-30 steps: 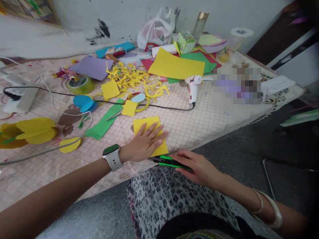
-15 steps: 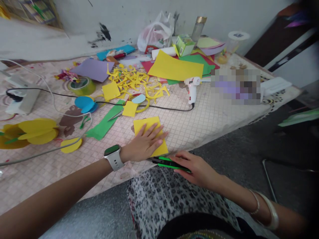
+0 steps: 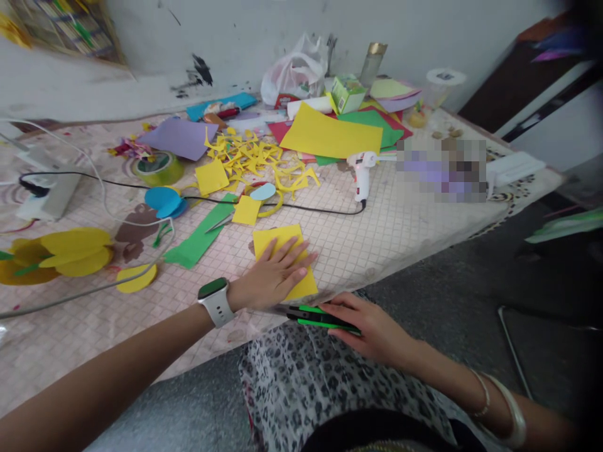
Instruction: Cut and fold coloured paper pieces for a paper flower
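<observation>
My left hand (image 3: pixel 276 271) lies flat with fingers spread on a yellow sheet of paper (image 3: pixel 277 235), pressing it to the table near the front edge. A watch with a white strap is on that wrist. My right hand (image 3: pixel 367 323) is closed around a green and black utility knife (image 3: pixel 313 316). Its blade points left, just below the sheet's near edge, close to the table's rim. Whether the blade touches the paper I cannot tell. Beyond the sheet lie a small yellow paper square (image 3: pixel 246 210) and scissors (image 3: pixel 221 221) on a green paper strip (image 3: pixel 198 242).
A white glue gun (image 3: pixel 362 177) stands right of centre, its black cord crossing the table to a power strip (image 3: pixel 49 194). Yellow paper scraps (image 3: pixel 249 150), a tape roll (image 3: pixel 160 168), blue paper circles (image 3: pixel 164 201) and a yellow paper shape (image 3: pixel 75 251) lie around. A plastic bag (image 3: pixel 296 72) sits behind.
The knife and my right hand have shifted slightly down, away from the sheet's near edge. My left hand keeps its place on the paper. The whole view has tilted a little.
</observation>
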Demonstrator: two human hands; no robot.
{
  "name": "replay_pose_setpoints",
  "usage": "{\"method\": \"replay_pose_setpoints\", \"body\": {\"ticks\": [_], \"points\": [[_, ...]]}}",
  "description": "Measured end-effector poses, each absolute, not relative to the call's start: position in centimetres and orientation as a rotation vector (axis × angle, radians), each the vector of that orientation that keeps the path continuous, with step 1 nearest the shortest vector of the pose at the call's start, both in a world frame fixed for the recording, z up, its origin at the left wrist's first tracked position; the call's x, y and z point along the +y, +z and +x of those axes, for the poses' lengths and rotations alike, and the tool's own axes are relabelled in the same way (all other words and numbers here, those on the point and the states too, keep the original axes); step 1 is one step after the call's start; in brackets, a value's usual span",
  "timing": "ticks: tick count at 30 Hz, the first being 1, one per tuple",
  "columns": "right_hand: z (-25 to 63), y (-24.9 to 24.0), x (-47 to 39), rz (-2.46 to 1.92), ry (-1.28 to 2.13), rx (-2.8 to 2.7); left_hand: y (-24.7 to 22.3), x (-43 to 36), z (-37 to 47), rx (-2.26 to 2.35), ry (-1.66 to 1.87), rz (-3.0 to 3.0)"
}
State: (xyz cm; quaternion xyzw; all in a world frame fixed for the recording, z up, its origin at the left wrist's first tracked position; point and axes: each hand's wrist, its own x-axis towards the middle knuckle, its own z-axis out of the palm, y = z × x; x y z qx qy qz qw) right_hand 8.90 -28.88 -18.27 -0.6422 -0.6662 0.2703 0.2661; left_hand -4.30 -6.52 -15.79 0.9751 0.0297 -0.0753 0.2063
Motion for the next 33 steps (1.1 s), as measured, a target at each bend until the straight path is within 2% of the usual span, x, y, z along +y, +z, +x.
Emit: {"method": "replay_pose_setpoints", "body": {"ticks": [6, 9, 13, 20, 25, 29, 33], "points": [[14.6, -14.9, -31.6, -1.753, 0.997, -1.701, -16.3, -6.2, -4.8, 0.072, -0.095, 2.698], [20.0, -14.2, -33.0, -1.93, 0.744, -1.666, -16.4, -6.0, -5.1, 0.065, -0.016, 2.659], [28.3, -15.2, -32.3, -2.167, 0.119, -1.67, -16.1, -6.2, -5.3, 0.158, 0.155, 2.577], [36.5, -16.4, -27.8, -2.115, 0.094, -1.848, -15.6, -6.7, -5.1, 0.271, 0.205, 2.624], [36.3, -15.8, -27.1, -2.167, 0.0, -1.825, -15.2, -7.2, -5.2, 0.248, 0.129, 2.723], [31.6, -14.1, -26.6, -2.133, -0.137, -1.693, -14.7, -8.2, -5.4, 0.228, -0.014, 2.924], [24.9, -12.8, -25.1, -1.871, 0.097, -1.857, -14.1, -8.7, -5.5, 0.28, -0.105, 2.93]]}}
